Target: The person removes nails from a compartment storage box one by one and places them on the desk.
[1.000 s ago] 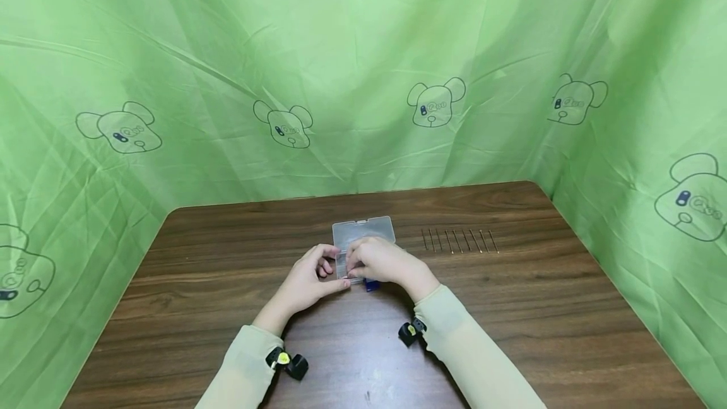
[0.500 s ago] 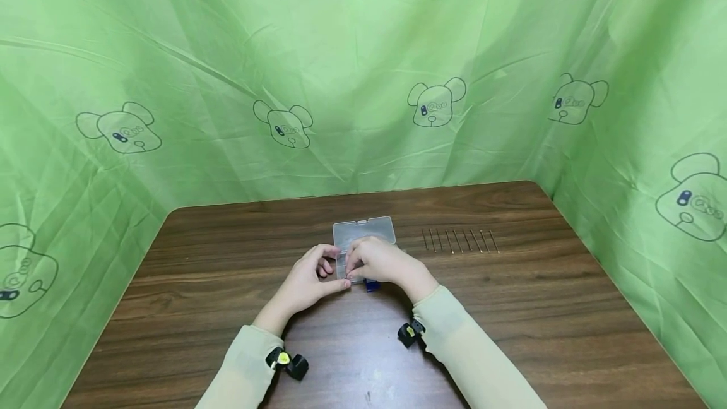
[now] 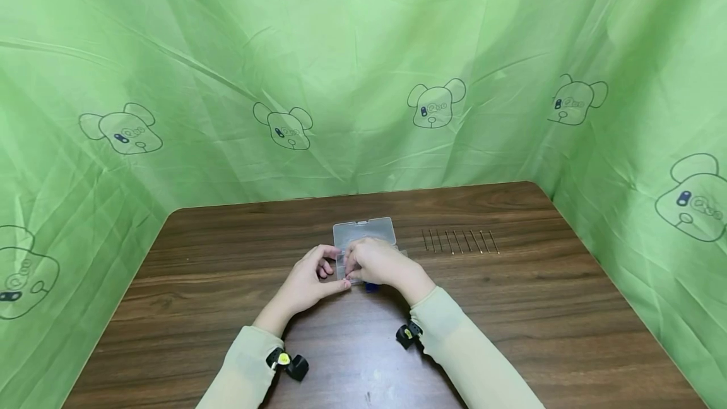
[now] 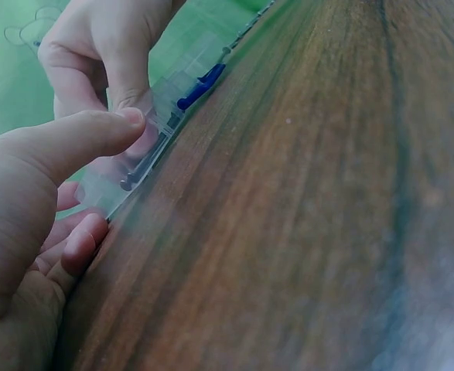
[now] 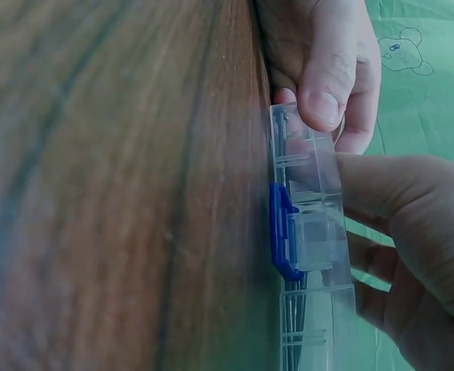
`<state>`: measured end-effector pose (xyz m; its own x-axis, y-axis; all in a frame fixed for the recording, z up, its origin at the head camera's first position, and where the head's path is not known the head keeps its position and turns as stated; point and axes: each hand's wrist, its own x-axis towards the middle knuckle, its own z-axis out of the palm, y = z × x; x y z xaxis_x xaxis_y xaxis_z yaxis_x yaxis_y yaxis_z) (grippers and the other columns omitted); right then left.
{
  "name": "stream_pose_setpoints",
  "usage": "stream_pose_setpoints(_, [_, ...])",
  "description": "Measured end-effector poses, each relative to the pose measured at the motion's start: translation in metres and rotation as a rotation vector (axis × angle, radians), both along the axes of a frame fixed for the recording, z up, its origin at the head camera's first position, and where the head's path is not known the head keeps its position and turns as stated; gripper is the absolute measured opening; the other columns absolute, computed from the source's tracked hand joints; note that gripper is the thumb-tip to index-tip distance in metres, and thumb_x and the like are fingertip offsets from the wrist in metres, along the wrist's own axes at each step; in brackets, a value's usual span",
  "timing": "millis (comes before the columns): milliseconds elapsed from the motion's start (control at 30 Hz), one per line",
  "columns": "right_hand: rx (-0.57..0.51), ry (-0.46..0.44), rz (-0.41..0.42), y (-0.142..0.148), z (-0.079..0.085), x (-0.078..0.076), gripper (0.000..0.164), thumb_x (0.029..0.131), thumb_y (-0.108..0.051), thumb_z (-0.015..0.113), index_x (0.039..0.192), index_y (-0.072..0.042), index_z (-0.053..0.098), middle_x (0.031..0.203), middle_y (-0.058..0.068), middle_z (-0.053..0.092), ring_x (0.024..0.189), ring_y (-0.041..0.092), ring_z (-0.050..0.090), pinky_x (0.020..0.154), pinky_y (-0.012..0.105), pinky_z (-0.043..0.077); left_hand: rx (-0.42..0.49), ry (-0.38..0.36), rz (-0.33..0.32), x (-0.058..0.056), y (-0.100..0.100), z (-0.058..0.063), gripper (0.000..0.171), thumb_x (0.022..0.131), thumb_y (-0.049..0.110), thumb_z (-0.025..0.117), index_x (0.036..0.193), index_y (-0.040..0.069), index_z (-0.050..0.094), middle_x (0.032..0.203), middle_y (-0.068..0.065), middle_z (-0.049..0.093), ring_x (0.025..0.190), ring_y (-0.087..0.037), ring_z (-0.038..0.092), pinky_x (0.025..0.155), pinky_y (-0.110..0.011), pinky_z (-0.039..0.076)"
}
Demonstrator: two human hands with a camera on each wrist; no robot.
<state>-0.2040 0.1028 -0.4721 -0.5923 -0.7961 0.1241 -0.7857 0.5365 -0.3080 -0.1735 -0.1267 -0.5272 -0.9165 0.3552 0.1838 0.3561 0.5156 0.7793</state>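
Observation:
A small clear plastic case (image 3: 350,226) stands on the table with its lid tipped back away from me. My left hand (image 3: 307,279) grips its left end, the thumb on the near rim and the fingers curled at the side. The right hand (image 3: 379,260) reaches over the case with curled fingers dipping inside; I cannot tell whether they hold anything. On the near wall sits a blue latch (image 5: 277,232). Through that wall, thin metal nails (image 5: 295,317) show lying along the bottom. The left thumb (image 4: 107,133) is close beside the right fingers.
Several thin nails (image 3: 450,243) lie side by side in a row on the wooden table (image 3: 238,232), right of the case. A green cloth (image 3: 363,163) with printed bear heads hangs behind and at both sides. Each sleeve carries a black wrist camera (image 3: 296,367).
The right hand and forearm have shifted very slightly left, fingers still in the case. The left hand, the case and the row of nails stay in place.

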Motion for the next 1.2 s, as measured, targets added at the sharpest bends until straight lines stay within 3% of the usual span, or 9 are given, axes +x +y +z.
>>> stream_pose_setpoints(300, [0.008,0.024,0.069,0.0026,-0.0023,-0.0017,0.006,0.099,-0.017,0.082,0.097,-0.011,0.083,0.112,0.0,0.074,0.105,0.016,0.071,0.099,0.03,0.056,0.006,-0.007,0.004,0.0016,0.0008,0.0023,0.067,0.082,0.034,0.1,0.137,0.016,0.065,0.108,-0.001,0.066,0.087,-0.016,0.061,0.079,-0.028,0.052])
stream_pose_setpoints(500, [-0.032,-0.041,0.091,0.0053,-0.0072,-0.0059,0.007,0.1,-0.017,0.081,0.1,-0.011,0.082,0.114,0.001,0.074,0.109,0.018,0.069,0.104,0.031,0.054,0.004,-0.021,0.006,0.0027,0.0016,0.0033,0.068,0.082,0.034,0.1,0.138,0.016,0.064,0.11,0.0,0.066,0.089,-0.017,0.062,0.08,-0.028,0.052])
stream_pose_setpoints(733, [-0.01,-0.103,0.071,0.0079,-0.004,-0.0055,0.007,0.1,-0.018,0.081,0.1,-0.012,0.084,0.119,0.001,0.073,0.116,0.018,0.067,0.109,0.032,0.051,0.001,-0.019,0.001,0.0027,0.0027,0.0035,0.069,0.083,0.036,0.099,0.138,0.015,0.064,0.113,0.0,0.067,0.09,-0.016,0.061,0.08,-0.028,0.052])
stream_pose_setpoints(1067, [-0.007,-0.053,0.021,0.0044,-0.001,-0.0031,0.005,0.093,-0.01,0.087,0.094,-0.015,0.086,0.111,-0.001,0.077,0.106,0.016,0.072,0.1,0.03,0.056,0.008,-0.019,0.001,0.0023,0.0022,0.0033,0.07,0.082,0.037,0.1,0.138,0.016,0.064,0.112,0.0,0.066,0.089,-0.016,0.061,0.08,-0.028,0.051])
stream_pose_setpoints(1200, [0.005,-0.041,0.004,0.0038,-0.0018,-0.0029,0.005,0.095,-0.012,0.085,0.095,-0.017,0.086,0.112,-0.003,0.077,0.107,0.015,0.072,0.101,0.031,0.056,0.011,-0.018,-0.002,0.0017,0.0019,0.002,0.069,0.083,0.038,0.099,0.138,0.016,0.064,0.111,0.001,0.066,0.089,-0.016,0.061,0.08,-0.028,0.051])
